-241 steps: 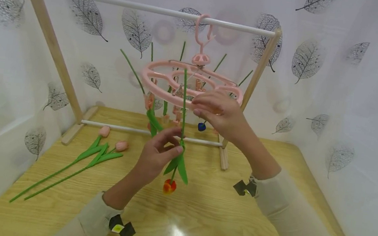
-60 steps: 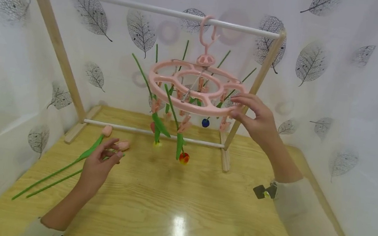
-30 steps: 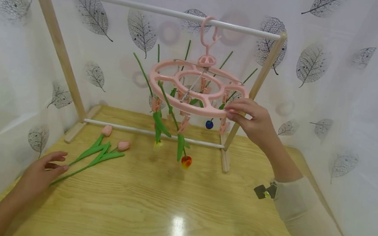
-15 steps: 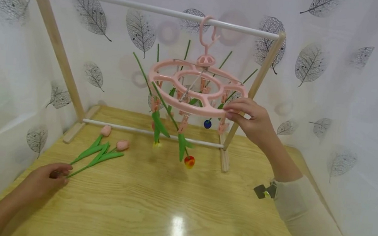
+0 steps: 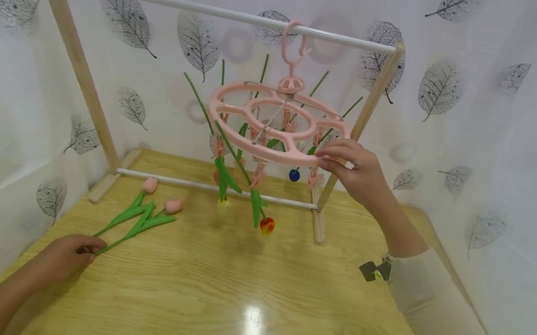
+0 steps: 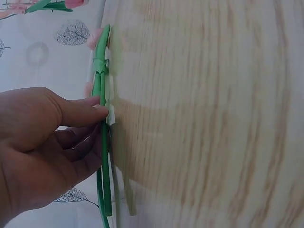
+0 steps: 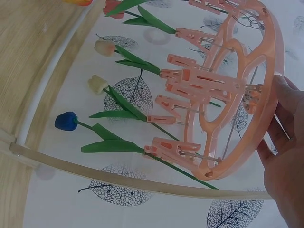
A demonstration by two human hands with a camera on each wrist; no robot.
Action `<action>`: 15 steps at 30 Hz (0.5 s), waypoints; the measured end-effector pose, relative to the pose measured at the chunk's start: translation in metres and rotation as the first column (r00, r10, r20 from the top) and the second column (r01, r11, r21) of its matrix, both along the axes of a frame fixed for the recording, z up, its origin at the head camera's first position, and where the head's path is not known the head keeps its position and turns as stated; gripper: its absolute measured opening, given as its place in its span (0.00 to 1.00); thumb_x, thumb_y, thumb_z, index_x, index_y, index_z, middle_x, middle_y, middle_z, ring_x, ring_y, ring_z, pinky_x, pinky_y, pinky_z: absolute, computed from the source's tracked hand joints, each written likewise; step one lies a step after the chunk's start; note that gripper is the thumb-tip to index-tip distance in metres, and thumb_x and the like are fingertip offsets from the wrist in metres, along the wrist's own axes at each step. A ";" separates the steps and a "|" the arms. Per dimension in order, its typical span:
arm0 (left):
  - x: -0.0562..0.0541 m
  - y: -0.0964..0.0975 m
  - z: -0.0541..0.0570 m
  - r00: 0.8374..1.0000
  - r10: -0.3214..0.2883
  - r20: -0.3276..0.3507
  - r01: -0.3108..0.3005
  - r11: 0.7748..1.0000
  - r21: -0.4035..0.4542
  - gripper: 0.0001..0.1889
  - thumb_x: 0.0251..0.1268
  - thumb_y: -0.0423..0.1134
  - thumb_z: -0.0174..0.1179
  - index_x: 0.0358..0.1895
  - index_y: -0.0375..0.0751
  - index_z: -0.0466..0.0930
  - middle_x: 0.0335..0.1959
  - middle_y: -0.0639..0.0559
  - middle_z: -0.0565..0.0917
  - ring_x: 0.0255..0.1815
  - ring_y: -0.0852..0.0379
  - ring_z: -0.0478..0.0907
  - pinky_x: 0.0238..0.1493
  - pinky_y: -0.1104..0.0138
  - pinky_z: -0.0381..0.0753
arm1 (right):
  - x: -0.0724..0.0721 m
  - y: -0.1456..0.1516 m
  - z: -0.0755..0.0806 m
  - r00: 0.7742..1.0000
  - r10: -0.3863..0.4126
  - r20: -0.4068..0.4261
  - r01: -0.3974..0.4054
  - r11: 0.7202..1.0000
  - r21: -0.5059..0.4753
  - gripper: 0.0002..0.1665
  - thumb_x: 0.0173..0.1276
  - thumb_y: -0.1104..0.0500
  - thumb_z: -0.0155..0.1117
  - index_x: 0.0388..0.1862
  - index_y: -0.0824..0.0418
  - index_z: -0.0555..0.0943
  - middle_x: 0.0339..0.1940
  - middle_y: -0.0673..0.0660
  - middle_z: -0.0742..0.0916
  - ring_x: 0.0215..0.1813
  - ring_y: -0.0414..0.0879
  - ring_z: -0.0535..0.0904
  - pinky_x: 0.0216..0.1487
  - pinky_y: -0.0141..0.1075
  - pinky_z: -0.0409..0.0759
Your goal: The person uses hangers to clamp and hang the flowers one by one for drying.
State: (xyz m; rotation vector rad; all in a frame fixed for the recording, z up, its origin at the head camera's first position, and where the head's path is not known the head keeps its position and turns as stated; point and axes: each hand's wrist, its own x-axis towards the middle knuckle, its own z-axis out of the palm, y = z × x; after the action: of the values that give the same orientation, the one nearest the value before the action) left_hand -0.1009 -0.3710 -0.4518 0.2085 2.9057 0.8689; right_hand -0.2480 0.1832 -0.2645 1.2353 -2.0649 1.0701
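My left hand (image 5: 70,256) pinches the green stem of an artificial tulip (image 5: 173,206) between thumb and fingers, low on the stem. A second pink tulip (image 5: 149,185) lies beside it, its stem passing by the same fingers; the left wrist view shows both stems (image 6: 103,156) close together. My right hand (image 5: 355,169) grips the rim of a round pink clip hanger (image 5: 270,153), thumb on one side and fingers on the other. Several tulips hang head down from its clips, among them a red-orange one (image 5: 267,225) and a blue one (image 7: 66,121).
The hanger hooks over the white top rod (image 5: 178,1) of a wooden-legged rack (image 5: 78,65). A lower white rod (image 5: 177,182) crosses near the wood-grain table (image 5: 214,294). A leaf-printed curtain (image 5: 491,132) surrounds the table.
The red-orange tulip went from both hands into a front clip. My left hand then moved left and down to the lying tulips and closed on a stem. My right hand shifted to the hanger rim.
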 end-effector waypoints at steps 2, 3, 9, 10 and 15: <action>-0.001 0.001 0.000 1.000 -0.014 0.009 0.014 1.000 0.001 0.16 0.66 0.26 0.60 0.56 0.27 0.81 0.45 0.45 0.85 0.39 0.72 0.75 0.35 0.71 0.80 | 0.000 0.000 0.000 1.000 0.002 -0.004 -0.002 1.000 0.000 0.15 0.57 0.77 0.71 0.44 0.68 0.88 0.44 0.61 0.88 0.52 0.36 0.80 0.55 0.26 0.78; -0.001 0.001 0.001 1.000 -0.020 0.019 0.020 1.000 0.005 0.16 0.67 0.26 0.59 0.56 0.26 0.81 0.45 0.44 0.85 0.39 0.71 0.75 0.35 0.71 0.80 | 0.000 -0.001 -0.001 1.000 0.004 -0.005 -0.004 1.000 0.001 0.15 0.57 0.77 0.71 0.43 0.68 0.88 0.44 0.61 0.88 0.52 0.36 0.80 0.55 0.26 0.78; -0.001 0.003 0.001 0.999 -0.025 0.031 0.025 1.000 0.010 0.15 0.68 0.27 0.58 0.56 0.28 0.81 0.47 0.43 0.85 0.40 0.72 0.76 0.36 0.71 0.80 | -0.002 -0.001 -0.002 1.000 0.001 -0.002 -0.001 1.000 0.019 0.15 0.58 0.76 0.71 0.44 0.68 0.88 0.44 0.61 0.88 0.52 0.36 0.80 0.55 0.26 0.78; 0.000 0.004 0.001 0.999 -0.027 0.031 0.026 1.000 0.014 0.15 0.68 0.27 0.58 0.56 0.29 0.81 0.47 0.43 0.85 0.40 0.73 0.75 0.36 0.71 0.80 | -0.001 -0.002 -0.002 1.000 -0.003 0.002 0.003 1.000 0.022 0.14 0.58 0.76 0.71 0.44 0.67 0.88 0.44 0.60 0.88 0.52 0.36 0.80 0.55 0.26 0.78; 0.000 0.007 0.003 0.998 -0.058 0.031 0.056 0.997 0.060 0.16 0.68 0.27 0.59 0.58 0.28 0.80 0.48 0.43 0.85 0.40 0.75 0.75 0.37 0.71 0.81 | 0.001 -0.002 -0.002 0.999 -0.026 0.024 0.025 0.999 0.040 0.14 0.60 0.74 0.71 0.44 0.66 0.88 0.44 0.59 0.89 0.53 0.36 0.80 0.57 0.27 0.78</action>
State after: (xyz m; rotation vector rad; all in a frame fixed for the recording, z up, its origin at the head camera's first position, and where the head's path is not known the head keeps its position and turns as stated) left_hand -0.1013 -0.3639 -0.4490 0.2773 2.8316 0.9412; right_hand -0.2471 0.1808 -0.2660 1.2180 -2.1247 1.0423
